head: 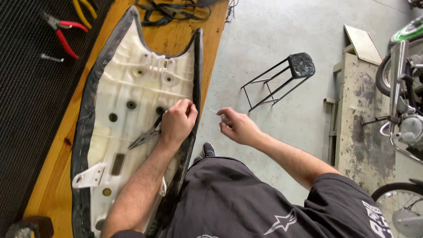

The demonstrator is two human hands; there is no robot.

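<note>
An upturned motorcycle seat (pixel 132 88) lies on a wooden bench (pixel 174 39), its white plastic base facing up with black cover wrapped round the rim. My left hand (pixel 177 122) rests on the seat's right edge, closed around dark pliers (pixel 145 137) whose jaws point lower left. My right hand (pixel 237 126) hovers off the bench over the concrete floor, pinching a small pale piece (pixel 216 112) between thumb and fingers; what it is I cannot tell.
Red-handled pliers (pixel 65 33) and a bolt (pixel 50 57) lie on a black ribbed mat (pixel 26 110) at left. Black straps (pixel 174 11) sit at the bench's far end. A black stool (pixel 282 79), a grey ramp (pixel 359 128) and a motorcycle (pixel 405 88) stand to the right.
</note>
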